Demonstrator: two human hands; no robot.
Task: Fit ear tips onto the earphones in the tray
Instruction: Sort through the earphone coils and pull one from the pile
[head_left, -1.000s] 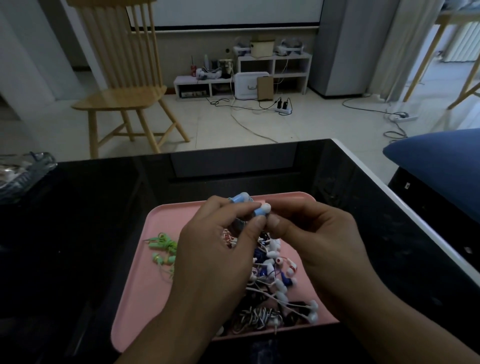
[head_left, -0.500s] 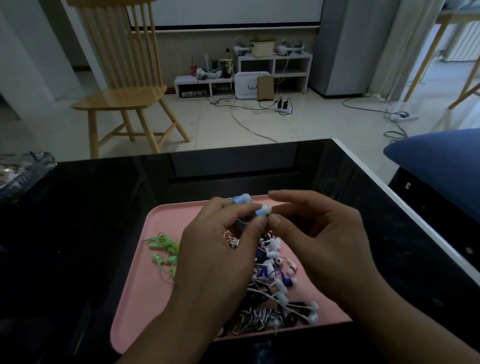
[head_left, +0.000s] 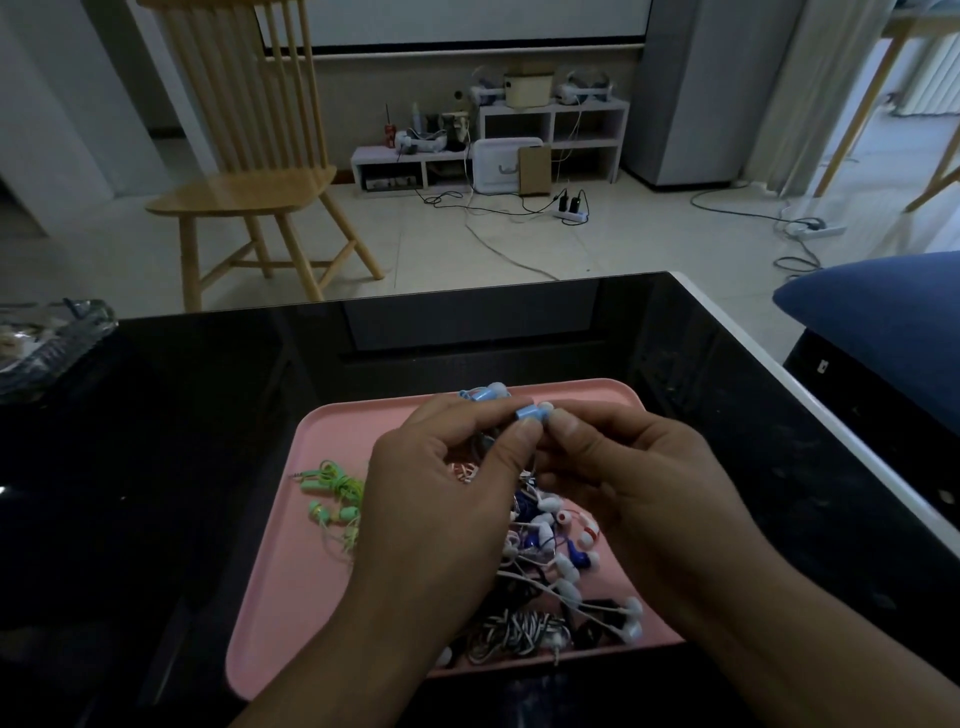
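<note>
Light-blue earphone (head_left: 529, 413) held above pink tray (head_left: 291, 571), far edge. Left hand (head_left: 441, 499) fingers pinch its body; right hand (head_left: 628, 467) fingers pinch white ear tip (head_left: 545, 406) at its end. Second blue bud (head_left: 488, 392) just behind. Tangled earphones (head_left: 550, 561) in tray, green pair (head_left: 332, 493) left. Black tabletop (head_left: 156, 441).

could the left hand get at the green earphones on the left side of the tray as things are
Probably yes, once freed: the green earphones lie apart from the pile, uncovered, just left of the left hand. But it now pinches the blue earbud.
</note>
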